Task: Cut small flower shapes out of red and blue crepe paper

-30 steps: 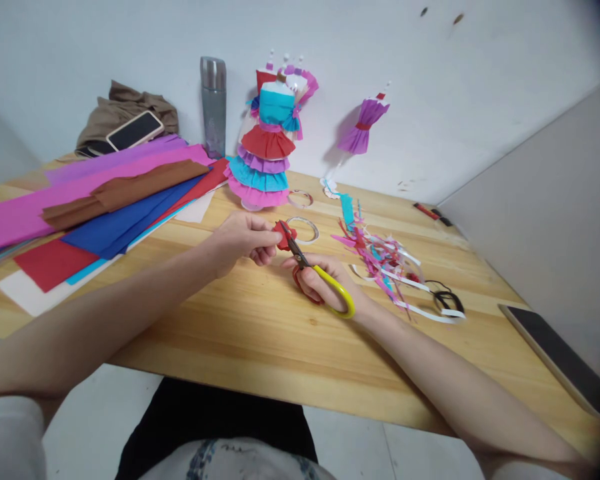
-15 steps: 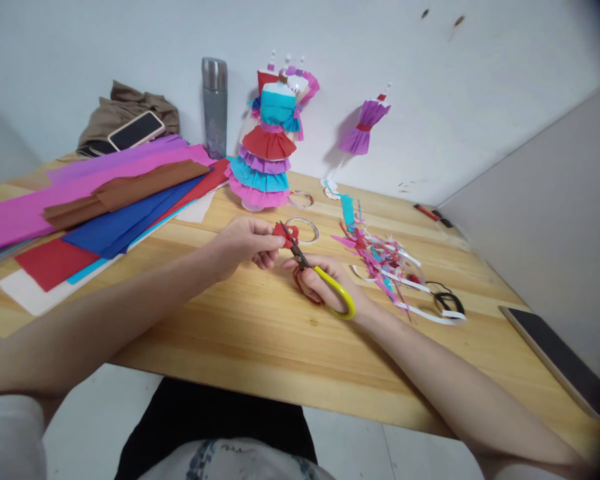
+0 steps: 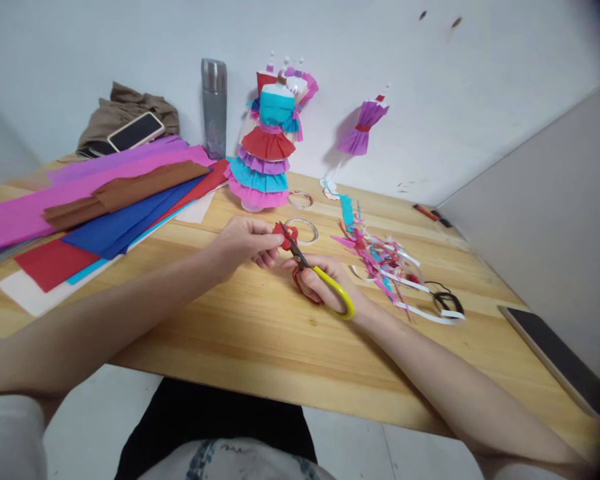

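Note:
Over the middle of the table, my left hand pinches a small piece of red paper between thumb and fingers. My right hand is wrapped round the handles of a pair of scissors, one yellow and one red. The dark blades point up and left and lie against the red piece, close to my left fingertips. Just behind the blades a roll of tape lies flat on the wood. My fingers partly hide the red piece.
Folded coloured paper, a phone and a grey bottle are at the left. A layered paper dress stands at the back, a purple one by the wall. Paper scraps and a tablet-like device lie right.

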A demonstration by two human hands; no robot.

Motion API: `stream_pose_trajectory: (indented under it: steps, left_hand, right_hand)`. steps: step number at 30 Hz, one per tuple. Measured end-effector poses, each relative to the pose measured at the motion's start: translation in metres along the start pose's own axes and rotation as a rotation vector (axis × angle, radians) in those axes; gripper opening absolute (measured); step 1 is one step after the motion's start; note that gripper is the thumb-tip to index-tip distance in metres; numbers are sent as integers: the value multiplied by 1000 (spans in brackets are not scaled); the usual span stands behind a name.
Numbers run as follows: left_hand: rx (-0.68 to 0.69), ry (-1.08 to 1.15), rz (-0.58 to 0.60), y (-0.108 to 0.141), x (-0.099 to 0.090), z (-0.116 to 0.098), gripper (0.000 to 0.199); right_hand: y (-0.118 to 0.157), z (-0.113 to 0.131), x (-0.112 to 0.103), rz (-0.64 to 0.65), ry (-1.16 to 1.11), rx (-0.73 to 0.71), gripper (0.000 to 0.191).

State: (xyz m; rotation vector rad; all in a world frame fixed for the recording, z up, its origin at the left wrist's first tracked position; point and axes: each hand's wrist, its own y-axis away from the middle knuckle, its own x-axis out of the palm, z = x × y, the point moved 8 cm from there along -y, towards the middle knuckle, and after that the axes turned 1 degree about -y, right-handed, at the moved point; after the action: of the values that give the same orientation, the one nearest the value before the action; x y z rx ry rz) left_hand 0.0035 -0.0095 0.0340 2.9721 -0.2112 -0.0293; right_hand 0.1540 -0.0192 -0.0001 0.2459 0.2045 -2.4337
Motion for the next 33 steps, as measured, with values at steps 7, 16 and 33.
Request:
stream_pose_trajectory:
  steps: [7, 16, 33]
  left_hand:
    - [-12, 3, 13, 0, 3, 2, 32]
    - [2, 14, 27, 0, 4, 1, 30]
    - [-35, -58, 34, -3, 0, 1, 25]
  right_hand:
    - [0, -1, 1, 7, -9, -6, 65]
    - [0, -1, 0, 2, -16, 1, 65]
    - [-1, -1, 1, -10, -13, 28, 70]
